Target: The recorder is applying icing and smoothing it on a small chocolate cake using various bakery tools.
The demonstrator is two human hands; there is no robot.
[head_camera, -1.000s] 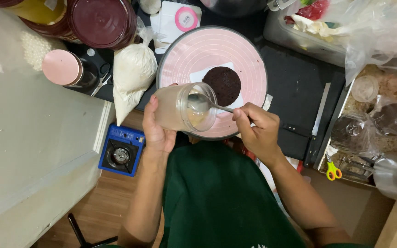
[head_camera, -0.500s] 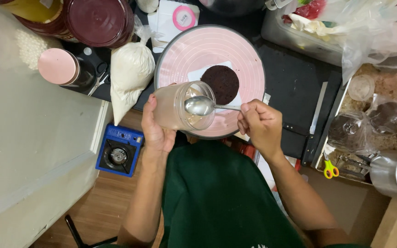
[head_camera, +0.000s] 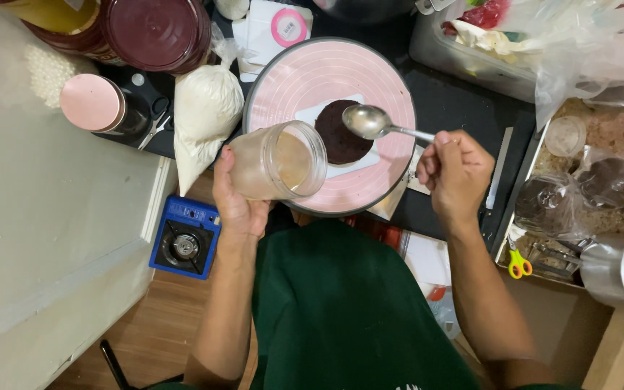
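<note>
A: State the left hand condition.

B: The left hand (head_camera: pixel 236 198) is wrapped around a clear jar (head_camera: pixel 277 161), gripping it from below and behind. The jar is tilted on its side, mouth toward the right, with a pale amber liquid pooled inside. It is held above the near edge of the pink turntable (head_camera: pixel 290 87).

A: And the right hand?

B: The right hand (head_camera: pixel 456 172) is closed on the handle of a metal spoon (head_camera: pixel 370 121). The spoon bowl sits outside the jar, over the right edge of the dark round cake layer (head_camera: pixel 341 133). Whether the bowl carries liquid cannot be told.

A: Locate the cake layer.

B: It lies on a white square sheet at the centre of the turntable, just beyond the jar mouth.

A: Surrounding items?

B: A white filled piping bag (head_camera: pixel 204 115) lies left of the turntable. A pink-lidded container (head_camera: pixel 92 102) stands further left. A blue portable burner (head_camera: pixel 184 242) sits below the counter edge. Yellow-handled scissors (head_camera: pixel 519 263) lie in a tray at right, well apart from both hands.
</note>
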